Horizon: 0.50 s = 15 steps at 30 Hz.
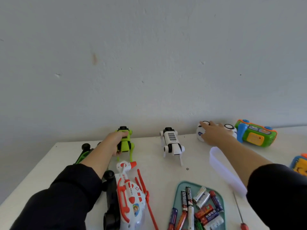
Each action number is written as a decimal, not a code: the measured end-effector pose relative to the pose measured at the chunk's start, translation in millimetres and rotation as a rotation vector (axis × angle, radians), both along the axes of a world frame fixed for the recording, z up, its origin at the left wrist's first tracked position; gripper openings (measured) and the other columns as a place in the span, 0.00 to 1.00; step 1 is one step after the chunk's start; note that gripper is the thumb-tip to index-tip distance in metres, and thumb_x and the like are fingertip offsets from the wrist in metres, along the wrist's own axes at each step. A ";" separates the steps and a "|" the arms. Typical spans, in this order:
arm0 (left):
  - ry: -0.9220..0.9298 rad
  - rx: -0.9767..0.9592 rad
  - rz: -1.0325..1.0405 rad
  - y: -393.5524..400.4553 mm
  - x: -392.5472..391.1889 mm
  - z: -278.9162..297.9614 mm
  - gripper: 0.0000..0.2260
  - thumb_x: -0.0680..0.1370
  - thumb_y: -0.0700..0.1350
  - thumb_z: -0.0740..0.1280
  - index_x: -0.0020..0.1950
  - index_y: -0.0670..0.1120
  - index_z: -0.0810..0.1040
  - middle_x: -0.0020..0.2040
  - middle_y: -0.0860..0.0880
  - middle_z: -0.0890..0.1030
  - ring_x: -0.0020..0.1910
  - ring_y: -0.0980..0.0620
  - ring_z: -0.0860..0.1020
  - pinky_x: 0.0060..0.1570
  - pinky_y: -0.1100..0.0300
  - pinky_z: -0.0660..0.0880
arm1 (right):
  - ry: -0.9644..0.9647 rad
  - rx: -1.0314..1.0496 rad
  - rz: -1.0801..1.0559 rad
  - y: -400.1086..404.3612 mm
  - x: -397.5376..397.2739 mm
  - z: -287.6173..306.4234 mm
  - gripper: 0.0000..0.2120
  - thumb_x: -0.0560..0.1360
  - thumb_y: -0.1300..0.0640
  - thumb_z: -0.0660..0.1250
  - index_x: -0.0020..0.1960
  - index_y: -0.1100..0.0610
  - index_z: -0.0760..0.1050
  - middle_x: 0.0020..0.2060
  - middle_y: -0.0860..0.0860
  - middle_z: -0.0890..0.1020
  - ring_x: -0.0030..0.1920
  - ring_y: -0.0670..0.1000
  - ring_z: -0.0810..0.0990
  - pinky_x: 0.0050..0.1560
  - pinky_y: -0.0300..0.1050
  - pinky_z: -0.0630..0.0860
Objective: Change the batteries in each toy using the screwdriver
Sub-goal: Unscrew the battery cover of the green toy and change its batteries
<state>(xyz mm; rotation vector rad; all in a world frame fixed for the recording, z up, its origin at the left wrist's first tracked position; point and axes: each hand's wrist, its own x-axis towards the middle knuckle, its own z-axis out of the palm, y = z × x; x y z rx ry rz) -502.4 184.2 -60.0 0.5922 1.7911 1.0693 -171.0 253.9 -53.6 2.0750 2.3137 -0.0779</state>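
Hands on two toys at the far edge

Fingers of the left hand (116, 140) curl round the body of the green robot dog (125, 143), which stands at the far side of the white tabletop (166, 171), close to the wall. The right hand (214, 133) lies flat, fingers straight, on top of the white toy car (201, 132), which sits at the far right with its wheels turned up. Both arms wear dark sleeves.

Between the two hands stands the white robot dog (172, 143), untouched. Just right of the white car lies a green and blue toy camera (256, 134); another orange and blue toy (299, 165) shows at the right edge.

Nearer, a red and white toy helicopter (131, 196) lies on its side beside a black toy (111, 205). A teal tray (180, 186) holds many loose batteries (201, 208). A clear plastic container (222, 170) lies under the right forearm, and the screwdriver (240, 214), with a red handle, lies at the near right, in no hand.
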 end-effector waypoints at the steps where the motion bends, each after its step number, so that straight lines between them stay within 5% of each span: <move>1: -0.004 -0.009 -0.012 -0.5 -0.4 1.0 0.08 0.76 0.51 0.67 0.48 0.47 0.74 0.39 0.47 0.78 0.29 0.49 0.78 0.38 0.59 0.67 | 0.011 0.005 -0.027 1.5 2.0 -0.2 0.24 0.80 0.45 0.51 0.75 0.41 0.50 0.72 0.48 0.62 0.70 0.59 0.60 0.62 0.59 0.66; 6: 0.011 -0.017 -0.135 7.0 32.6 4.0 0.12 0.74 0.53 0.71 0.47 0.46 0.75 0.47 0.45 0.81 0.45 0.45 0.80 0.60 0.50 0.71 | -0.010 0.013 -0.052 0.7 -3.2 -2.3 0.26 0.79 0.43 0.51 0.75 0.42 0.48 0.73 0.49 0.60 0.70 0.60 0.59 0.61 0.60 0.65; 11: -0.040 -0.033 -0.138 16.7 54.2 -1.4 0.13 0.76 0.50 0.68 0.56 0.44 0.73 0.46 0.44 0.79 0.39 0.45 0.79 0.38 0.53 0.74 | 0.104 0.042 -0.045 -1.6 7.0 -1.8 0.25 0.78 0.51 0.56 0.74 0.50 0.54 0.68 0.53 0.65 0.68 0.59 0.62 0.63 0.58 0.66; 15: -0.060 -0.075 -0.085 17.5 61.0 2.6 0.11 0.78 0.49 0.67 0.55 0.44 0.71 0.43 0.43 0.77 0.37 0.45 0.76 0.44 0.50 0.72 | 0.251 0.074 -0.071 -4.2 23.9 0.8 0.20 0.78 0.58 0.56 0.69 0.57 0.64 0.64 0.57 0.71 0.64 0.59 0.67 0.60 0.53 0.68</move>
